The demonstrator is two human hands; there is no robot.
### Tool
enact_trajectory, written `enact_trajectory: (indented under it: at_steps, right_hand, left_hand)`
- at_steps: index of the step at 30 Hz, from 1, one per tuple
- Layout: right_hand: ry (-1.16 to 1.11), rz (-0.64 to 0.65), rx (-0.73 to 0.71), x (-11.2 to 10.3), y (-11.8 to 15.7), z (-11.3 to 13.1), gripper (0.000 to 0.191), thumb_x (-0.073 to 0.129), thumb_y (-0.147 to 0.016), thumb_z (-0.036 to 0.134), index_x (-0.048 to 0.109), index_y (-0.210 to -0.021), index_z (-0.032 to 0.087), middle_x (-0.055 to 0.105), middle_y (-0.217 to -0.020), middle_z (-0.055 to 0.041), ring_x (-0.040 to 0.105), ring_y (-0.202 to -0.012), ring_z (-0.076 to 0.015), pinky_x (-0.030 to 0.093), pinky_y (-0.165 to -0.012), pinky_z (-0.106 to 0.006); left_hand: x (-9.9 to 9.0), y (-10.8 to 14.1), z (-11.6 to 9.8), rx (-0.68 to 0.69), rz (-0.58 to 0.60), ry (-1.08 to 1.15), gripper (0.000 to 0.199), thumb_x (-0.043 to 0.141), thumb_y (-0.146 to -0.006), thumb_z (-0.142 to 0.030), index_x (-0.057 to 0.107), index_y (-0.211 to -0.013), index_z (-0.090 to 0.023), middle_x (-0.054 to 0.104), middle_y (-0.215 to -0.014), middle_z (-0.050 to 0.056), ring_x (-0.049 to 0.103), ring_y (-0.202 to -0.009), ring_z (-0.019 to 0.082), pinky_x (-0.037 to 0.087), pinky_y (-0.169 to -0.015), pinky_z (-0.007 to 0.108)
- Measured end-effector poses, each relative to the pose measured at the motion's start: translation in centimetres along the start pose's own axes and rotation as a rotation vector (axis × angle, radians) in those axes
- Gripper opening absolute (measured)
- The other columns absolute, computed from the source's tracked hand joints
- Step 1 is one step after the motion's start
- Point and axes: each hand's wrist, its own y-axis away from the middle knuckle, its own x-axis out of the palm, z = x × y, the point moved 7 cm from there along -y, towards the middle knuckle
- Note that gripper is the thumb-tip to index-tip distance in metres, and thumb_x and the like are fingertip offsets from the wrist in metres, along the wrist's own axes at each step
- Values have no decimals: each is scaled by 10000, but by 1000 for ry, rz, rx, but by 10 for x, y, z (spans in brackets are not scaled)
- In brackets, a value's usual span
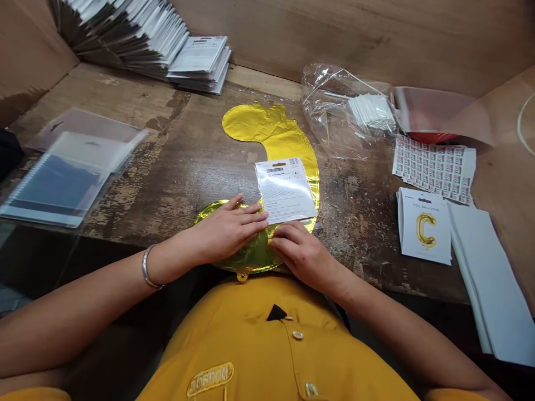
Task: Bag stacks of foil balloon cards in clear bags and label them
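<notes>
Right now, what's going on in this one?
A person at a worn wooden bench has both hands on a flat gold foil balloon, with a white printed card lying on it. The left hand and right hand press the foil at the card's lower edge. Nearby lie a clear plastic bag of white sticks, a sheet of printed labels, and a packaged gold letter C balloon.

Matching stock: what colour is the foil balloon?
The foil balloon is metallic gold, best seen in the head view.
</notes>
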Motion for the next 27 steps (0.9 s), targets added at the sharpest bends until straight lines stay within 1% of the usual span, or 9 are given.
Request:
enact_trajectory:
  at_steps: [2, 5, 9, 12, 15, 19, 22, 24, 27]
  right_hand:
    - [19, 0, -4, -1, 2, 0, 172, 495, -926, 110, 661, -943, 150, 642, -956, -108, 534, -939, -222, 513, -841, -373]
    - [63, -6, 9, -5, 3, 1, 180, 501, -930, 129, 655, -1024, 142, 649, -1008, -122, 529, -955, -231, 504, -863, -390]
    - [28, 60, -22, -9, 4, 8, 185, 494, -932, 117, 664, -880, 168, 654, -950, -87, 527, -919, -216, 497, -841, -360]
    - [69, 14, 31, -14, -3, -1, 140, 529, -918, 134, 664, -889, 148, 641, -915, -104, 520, -882, -221, 485, -809, -362]
    - [62, 30, 64, -8, -14, -15, 114, 554, -913, 171, 660, -951, 154, 635, -929, -107, 516, -883, -231, 480, -795, -373]
    - [-11, 73, 54, 5, -22, -23, 117, 527, -929, 187, 629, -870, 182, 626, -905, -93, 509, -861, -226, 470, -780, -371]
    - [-49, 93, 59, 7, -21, -22, 119, 509, -925, 171, 581, -831, 188, 609, -883, -92, 497, -844, -227, 456, -768, -376]
    - [-88, 97, 65, 9, -19, -20, 104, 493, -918, 162, 544, -833, 193, 592, -890, -94, 494, -853, -230, 451, -777, -384]
    - [-182, 17, 111, 7, -19, -21, 96, 456, -918, 165, 484, -837, 209, 561, -897, -86, 489, -873, -227, 447, -787, -383]
  left_hand:
    - [-1, -1, 0, 3, 5, 0, 400, 443, -922, -164, 578, -1293, -227, 566, -1366, 61, 475, -1323, 247, 202, -1172, 531]
    - [-4, -2, -1, 13, -8, 8, 410, 455, -898, -137, 591, -1277, -215, 591, -1337, 65, 504, -1297, 252, 253, -1156, 527]
    - [-4, -3, -2, 26, -1, -7, 392, 461, -892, -131, 613, -1245, -207, 602, -1323, 66, 511, -1291, 258, 251, -1156, 538]
    - [-3, -4, -2, 22, 3, -26, 389, 453, -900, -135, 608, -1249, -205, 598, -1327, 63, 510, -1292, 255, 253, -1156, 535]
    - [-3, -4, -3, 41, -23, -46, 396, 446, -907, -143, 589, -1274, -186, 598, -1328, 75, 523, -1279, 260, 297, -1137, 530]
    - [-4, -4, -3, 75, -64, -38, 379, 457, -911, -150, 596, -1262, -188, 616, -1310, 70, 534, -1268, 250, 328, -1128, 501]
    - [-6, -5, -5, 44, -112, -39, 332, 477, -919, -167, 618, -1217, -206, 652, -1263, 49, 549, -1249, 236, 329, -1131, 488]
    - [-9, -7, -7, -6, -169, -53, 252, 510, -924, -216, 649, -1131, -180, 679, -1216, 60, 558, -1236, 254, 352, -1116, 491]
    - [-12, -12, -15, -55, -280, -59, 189, 549, -913, -250, 651, -1013, -127, 684, -1185, 107, 560, -1230, 277, 399, -1085, 477]
